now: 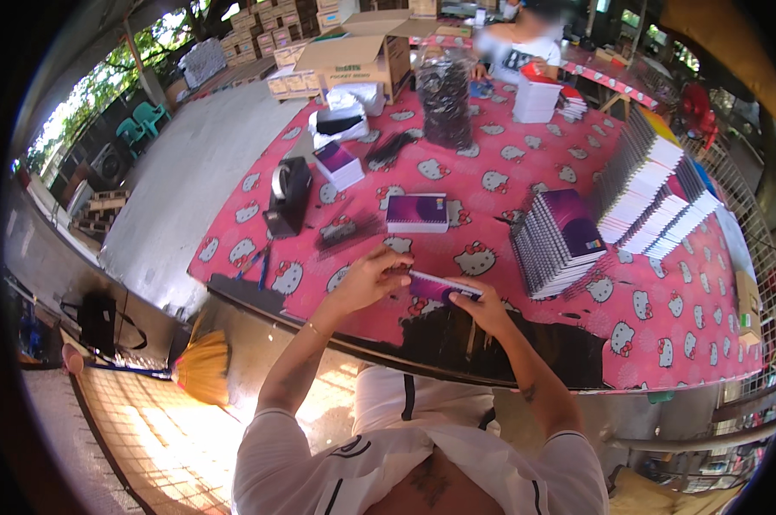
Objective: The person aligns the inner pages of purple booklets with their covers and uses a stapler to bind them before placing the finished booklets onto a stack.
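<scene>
A small purple-covered notebook (431, 287) is tilted above the table's near edge, its white page edges facing up. My right hand (481, 306) grips its right end, with the thumb across the cover. At its left end, the fingers of my left hand (371, 279) are pinched together; whatever is between them is too small to make out. Just beyond lies a purple spiral-bound notebook (416, 212). Thin black binding coils (349, 233) are scattered to its left. A stack of purple spiral notebooks (560, 245) stands to the right of my hands.
A black tape dispenser (287, 197) and pens (264, 264) lie at left on the pink tablecloth (491, 180). Farther back are another purple notebook pile (339, 165), a bag of black coils (444, 103) and an open carton (354, 58). Tall notebook stacks (641, 176) stand right. A person (525, 47) sits opposite.
</scene>
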Action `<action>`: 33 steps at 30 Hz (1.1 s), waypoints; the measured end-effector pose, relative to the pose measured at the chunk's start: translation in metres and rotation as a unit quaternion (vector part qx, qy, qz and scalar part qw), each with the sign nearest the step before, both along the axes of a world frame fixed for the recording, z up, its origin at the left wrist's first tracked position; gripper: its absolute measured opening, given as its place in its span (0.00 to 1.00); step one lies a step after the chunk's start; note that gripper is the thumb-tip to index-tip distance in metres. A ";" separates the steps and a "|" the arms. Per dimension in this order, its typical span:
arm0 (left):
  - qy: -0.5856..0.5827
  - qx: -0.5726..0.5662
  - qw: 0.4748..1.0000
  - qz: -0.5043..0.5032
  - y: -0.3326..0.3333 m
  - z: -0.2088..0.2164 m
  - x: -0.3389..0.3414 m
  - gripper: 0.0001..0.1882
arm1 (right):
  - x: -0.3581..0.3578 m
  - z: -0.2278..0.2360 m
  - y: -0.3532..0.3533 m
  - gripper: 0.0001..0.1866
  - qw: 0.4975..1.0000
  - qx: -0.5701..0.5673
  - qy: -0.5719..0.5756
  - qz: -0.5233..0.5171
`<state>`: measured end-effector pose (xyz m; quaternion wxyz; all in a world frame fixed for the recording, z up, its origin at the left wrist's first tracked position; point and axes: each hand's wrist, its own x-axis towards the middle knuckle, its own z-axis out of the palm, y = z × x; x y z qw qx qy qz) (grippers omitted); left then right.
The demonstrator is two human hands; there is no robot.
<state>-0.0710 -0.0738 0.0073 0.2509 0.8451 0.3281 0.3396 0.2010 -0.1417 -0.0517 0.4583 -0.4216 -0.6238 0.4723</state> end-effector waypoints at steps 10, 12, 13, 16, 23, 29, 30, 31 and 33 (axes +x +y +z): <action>0.063 0.051 0.996 -0.024 -0.008 0.018 0.008 0.11 | -0.007 0.027 -0.016 0.18 1.000 0.009 0.017 0.013; 0.070 0.082 0.994 -0.008 -0.011 0.020 0.009 0.15 | -0.011 0.029 -0.020 0.19 0.999 0.005 0.036 0.001; 0.082 0.116 0.990 0.010 -0.014 0.019 0.011 0.18 | -0.012 0.031 -0.023 0.20 0.999 -0.002 0.044 -0.002; 0.164 0.244 0.949 0.112 -0.037 0.020 0.027 0.31 | -0.023 0.044 -0.033 0.20 0.995 -0.040 0.085 -0.030; 0.145 0.248 0.944 0.162 -0.062 -0.001 0.038 0.26 | -0.024 0.038 -0.045 0.20 0.993 -0.067 0.082 -0.055; 0.045 0.110 0.992 -0.037 -0.030 0.023 0.015 0.13 | -0.016 0.049 -0.050 0.21 0.996 -0.069 0.056 -0.014; 0.069 0.111 0.991 -0.027 -0.031 0.024 0.014 0.13 | -0.016 0.048 -0.050 0.21 0.997 -0.051 0.055 -0.010; 0.093 0.112 0.989 -0.016 -0.033 0.026 0.012 0.13 | -0.015 0.046 -0.050 0.21 0.998 -0.033 0.054 -0.007; 0.115 0.099 0.988 -0.017 -0.036 0.024 0.007 0.14 | -0.017 0.043 -0.053 0.21 0.997 -0.052 0.057 -0.002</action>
